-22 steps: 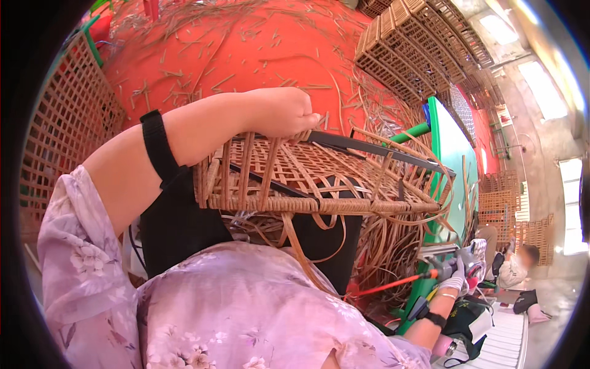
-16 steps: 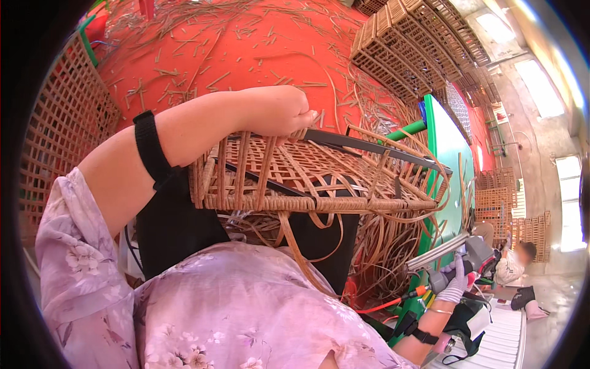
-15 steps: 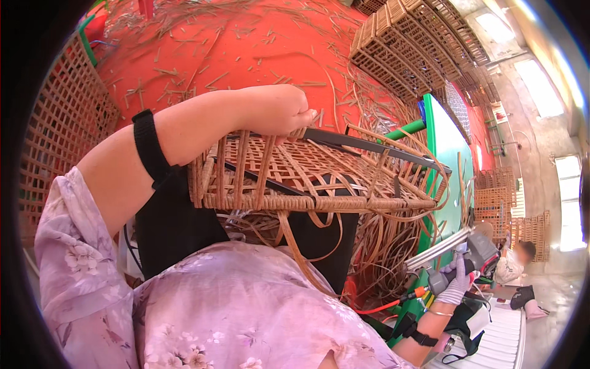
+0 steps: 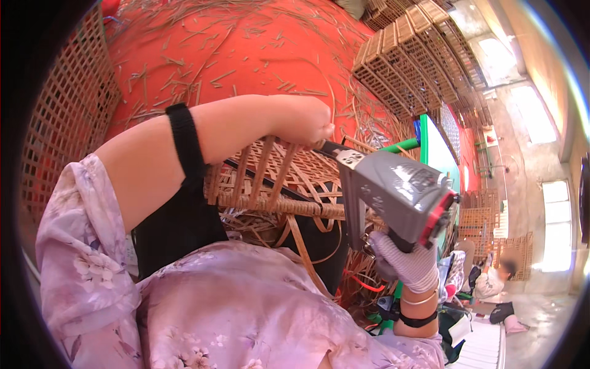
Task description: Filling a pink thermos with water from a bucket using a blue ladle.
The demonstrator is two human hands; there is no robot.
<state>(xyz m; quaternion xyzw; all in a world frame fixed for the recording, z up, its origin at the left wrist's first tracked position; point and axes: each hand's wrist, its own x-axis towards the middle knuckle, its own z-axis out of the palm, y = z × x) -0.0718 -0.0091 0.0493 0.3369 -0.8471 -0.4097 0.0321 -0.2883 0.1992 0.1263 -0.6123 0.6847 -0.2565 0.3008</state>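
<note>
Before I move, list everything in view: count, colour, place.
Woven basket: one, tan, centre
Tool: one, grey and red, at woven basket's right
Cane strips: many, tan, on floor
Floor: one, red, beyond woven basket
Stacked baskets: several, brown, upper right
Lattice basket: one, brown, far left
Table: one, green, right
Co-worker: one, pale top, far right
Windows: several, white, right wall
Floral garment: one, lilac, bottom
Arm straps: two, black, both arms
Left hand: one, bare, gripping woven basket
Right hand: one, white-gloved, holding tool

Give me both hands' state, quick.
Left hand: closed, holding the basket at its upper edge.
Right hand: gloved, closed around the grey tool's handle.
</note>
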